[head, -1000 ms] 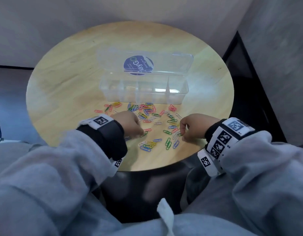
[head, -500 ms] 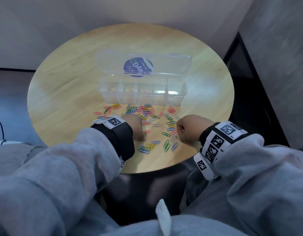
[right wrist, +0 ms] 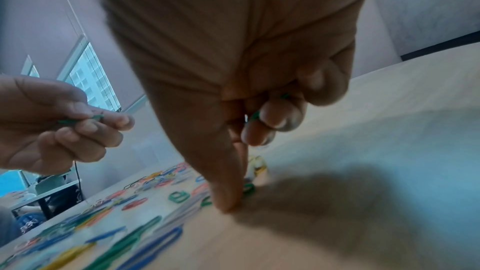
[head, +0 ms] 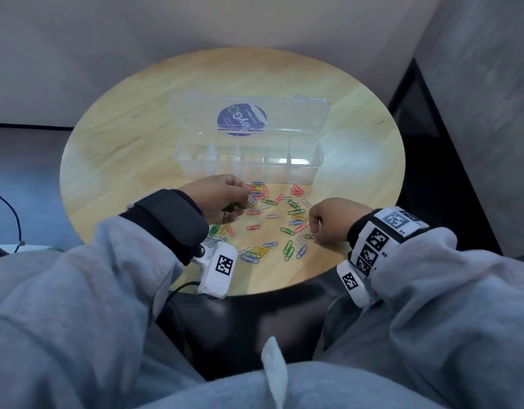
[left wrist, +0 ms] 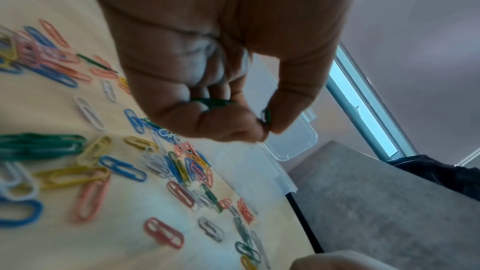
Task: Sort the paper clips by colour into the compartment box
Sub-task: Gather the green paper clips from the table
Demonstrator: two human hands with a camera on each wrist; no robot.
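Observation:
Many coloured paper clips [head: 280, 219] lie scattered on the round wooden table [head: 122, 160], just in front of the clear compartment box [head: 249, 163], whose lid [head: 296, 113] is open and tilted back. My left hand [head: 222, 199] is lifted above the clips' left side and holds green clips [left wrist: 215, 102] in its curled fingers; one more is pinched at the fingertips [left wrist: 266, 117]. My right hand [head: 328, 222] is low at the pile's right edge, with green clips [right wrist: 255, 115] tucked in its curled fingers, and its fingertip [right wrist: 228, 202] presses on a green clip [right wrist: 248, 188] on the table.
The box compartments look empty. A wall runs behind the table and a dark gap lies at its right. A dark cable [head: 16, 219] hangs at the far left. My lap in grey clothing sits below the table's near edge [head: 269, 287].
My left hand has risen from the table and moved forward toward the box, carrying green clips. The right hand has stayed at the pile's right edge.

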